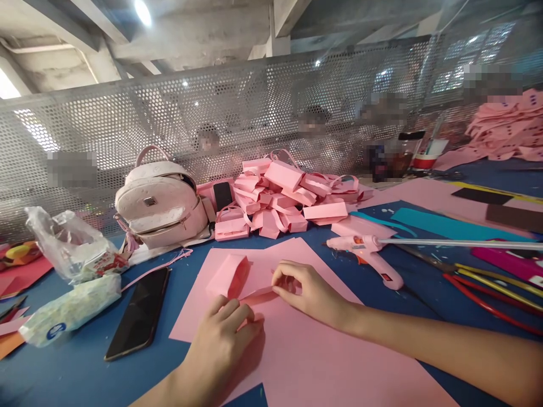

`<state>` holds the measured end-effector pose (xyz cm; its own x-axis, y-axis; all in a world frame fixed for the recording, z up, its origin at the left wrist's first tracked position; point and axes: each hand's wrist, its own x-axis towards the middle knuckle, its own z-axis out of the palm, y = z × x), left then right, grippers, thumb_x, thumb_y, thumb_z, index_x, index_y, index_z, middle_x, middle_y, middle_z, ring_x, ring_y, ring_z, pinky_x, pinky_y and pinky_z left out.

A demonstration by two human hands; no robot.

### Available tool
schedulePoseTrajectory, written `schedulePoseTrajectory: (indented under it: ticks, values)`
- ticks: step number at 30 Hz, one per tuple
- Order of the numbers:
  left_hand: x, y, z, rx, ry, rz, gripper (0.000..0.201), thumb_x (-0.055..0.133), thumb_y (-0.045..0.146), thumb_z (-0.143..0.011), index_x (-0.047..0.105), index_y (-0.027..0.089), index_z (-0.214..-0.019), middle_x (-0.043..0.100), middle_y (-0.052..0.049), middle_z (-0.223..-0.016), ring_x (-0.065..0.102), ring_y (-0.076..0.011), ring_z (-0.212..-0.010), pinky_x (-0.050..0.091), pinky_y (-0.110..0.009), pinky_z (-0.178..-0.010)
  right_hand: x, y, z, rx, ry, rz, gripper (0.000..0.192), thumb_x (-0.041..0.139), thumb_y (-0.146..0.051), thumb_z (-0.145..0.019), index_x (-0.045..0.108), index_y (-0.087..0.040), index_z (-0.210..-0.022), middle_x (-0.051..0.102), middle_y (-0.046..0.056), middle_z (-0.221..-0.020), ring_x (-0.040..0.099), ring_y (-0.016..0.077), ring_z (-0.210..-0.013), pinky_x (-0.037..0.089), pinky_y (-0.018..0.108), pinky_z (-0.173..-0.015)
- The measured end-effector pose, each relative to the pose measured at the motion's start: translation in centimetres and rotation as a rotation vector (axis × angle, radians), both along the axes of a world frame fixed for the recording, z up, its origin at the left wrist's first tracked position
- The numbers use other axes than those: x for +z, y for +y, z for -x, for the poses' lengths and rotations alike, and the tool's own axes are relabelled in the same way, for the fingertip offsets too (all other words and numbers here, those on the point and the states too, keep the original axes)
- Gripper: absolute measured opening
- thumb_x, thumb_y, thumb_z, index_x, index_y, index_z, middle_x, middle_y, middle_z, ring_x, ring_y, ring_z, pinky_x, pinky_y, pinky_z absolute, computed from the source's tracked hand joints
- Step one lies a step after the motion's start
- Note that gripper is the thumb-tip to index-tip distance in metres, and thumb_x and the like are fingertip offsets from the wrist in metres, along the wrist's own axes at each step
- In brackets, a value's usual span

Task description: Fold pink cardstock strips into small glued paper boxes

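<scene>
The left hand (227,333) comes in from the near edge of the blue table (76,373), palm down, fingers curled and pressing flat on the big pink paper sheet (322,362); it is clenched loosely on nothing I can make out. The right hand (307,291) reaches in from the right edge, forearm low over the table, thumb and fingertips pinching a narrow pink paper strip (254,293). That strip runs to the small folded pink paper box (227,274), which stands tilted on the sheet just ahead of the left hand, near the sheet's far left corner.

The paper is matt and stiff, with sharp creases. One glossy black phone (139,314) lies flat left of the sheet, touching no paper. Beside it, towards the left edge, lies one soft tissue pack in crinkled plastic (70,308), and behind that one clear crumpled plastic bag (74,243). One pale pink quilted backpack (163,206) stands towards the far edge, next to a heap of finished pink paper boxes (292,203), too many to count. One white and orange glue gun (367,254) lies right of the sheet, with thin coloured rods (492,282) near the right edge
</scene>
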<state>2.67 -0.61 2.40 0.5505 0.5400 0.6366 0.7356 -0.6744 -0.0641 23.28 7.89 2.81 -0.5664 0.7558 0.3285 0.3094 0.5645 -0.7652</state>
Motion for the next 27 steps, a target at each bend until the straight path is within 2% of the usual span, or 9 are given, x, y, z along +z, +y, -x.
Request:
schedulePoseTrajectory:
  ticks: [8, 13, 17, 23, 27]
  values:
    - [1.1, -0.1, 0.2, -0.063, -0.009, 0.042, 0.027, 0.049, 0.004, -0.09, 0.065, 0.018, -0.073, 0.063, 0.001, -0.061, 0.055, -0.0124, -0.052, 0.033, -0.029, -0.056, -0.1, 0.0, -0.1, -0.002, 0.003, 0.003, 0.01, 0.059, -0.011, -0.083, 0.059, -0.02, -0.078, 0.061, -0.001, -0.081, 0.055, 0.0126, -0.072, 0.044, 0.024, -0.065]
    - [1.5, 0.2, 0.9, -0.096, 0.004, 0.006, 0.026, 0.055, 0.006, -0.089, 0.066, 0.019, -0.071, 0.064, 0.002, -0.061, 0.051, -0.0121, -0.052, 0.032, -0.029, -0.056, 0.0, -0.1, -0.2, -0.002, -0.001, 0.012, 0.01, 0.06, -0.012, -0.084, 0.059, -0.02, -0.078, 0.061, -0.001, -0.081, 0.055, 0.0125, -0.072, 0.045, 0.024, -0.065]
    - [1.4, 0.3, 1.1, -0.091, -0.025, 0.025, 0.022, 0.059, 0.008, -0.089, 0.067, 0.02, -0.072, 0.065, 0.001, -0.065, 0.052, -0.0132, -0.057, 0.033, -0.029, -0.058, 0.0, 0.0, -0.2, 0.003, -0.001, 0.026, 0.01, 0.06, -0.012, -0.084, 0.059, -0.02, -0.078, 0.061, -0.002, -0.081, 0.055, 0.0124, -0.071, 0.045, 0.024, -0.065]
    - [0.9, 0.0, 0.5, -0.035, -0.126, 0.133, 0.022, 0.058, 0.008, -0.089, 0.068, 0.021, -0.075, 0.065, 0.001, -0.067, 0.052, -0.0133, -0.06, 0.037, -0.028, -0.058, -0.2, 0.1, -0.2, 0.014, 0.002, 0.024, 0.009, 0.061, -0.012, -0.084, 0.059, -0.02, -0.079, 0.061, -0.002, -0.081, 0.054, 0.0122, -0.071, 0.044, 0.024, -0.065]
    - [0.8, 0.1, 0.0, -0.037, -0.077, 0.072, 0.022, 0.057, 0.007, -0.089, 0.067, 0.02, -0.075, 0.065, 0.001, -0.065, 0.051, -0.0124, -0.056, 0.038, -0.027, -0.056, -0.2, 0.1, -0.2, 0.014, 0.011, 0.022, 0.009, 0.06, -0.012, -0.084, 0.059, -0.02, -0.079, 0.06, -0.001, -0.081, 0.055, 0.0123, -0.071, 0.044, 0.024, -0.064]
